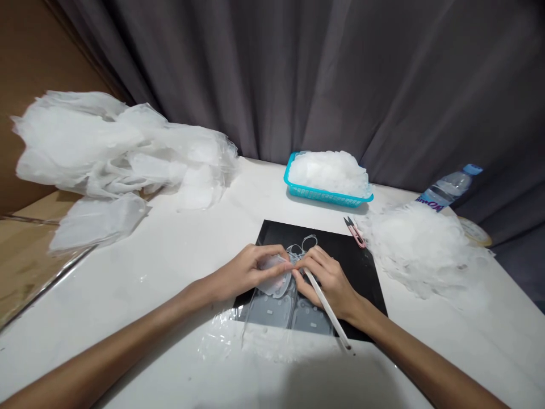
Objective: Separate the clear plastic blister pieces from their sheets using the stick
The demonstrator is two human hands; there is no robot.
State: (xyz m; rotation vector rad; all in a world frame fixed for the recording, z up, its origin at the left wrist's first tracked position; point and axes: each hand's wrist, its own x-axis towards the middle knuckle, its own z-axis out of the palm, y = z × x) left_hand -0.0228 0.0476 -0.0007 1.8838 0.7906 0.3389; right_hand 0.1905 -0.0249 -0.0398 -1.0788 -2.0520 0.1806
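Observation:
My left hand (251,268) is closed, its thumb and fingers pinching a small translucent, rounded piece (275,286) of thin plastic or silicone. My right hand (330,281) meets it fingertip to fingertip at the piece's edge. A slim white stick-like tool (327,309) with a dark tip rests in the right hand, pointing down toward me. Thin curled clear strips (310,243) rise behind the fingertips. Beneath the hands a clear molded sheet (272,312) with rounded outlines lies over a black mat (357,272). What the right fingertips pinch is partly hidden.
A big heap of translucent sheets (123,147) covers the table's left back. A turquoise basket (327,197) holds a pile of white pieces. Pink-handled thread snips (355,232) lie at the mat's corner, beside a scrap heap (421,244), a leaning water bottle (451,187) and a tape roll (474,232).

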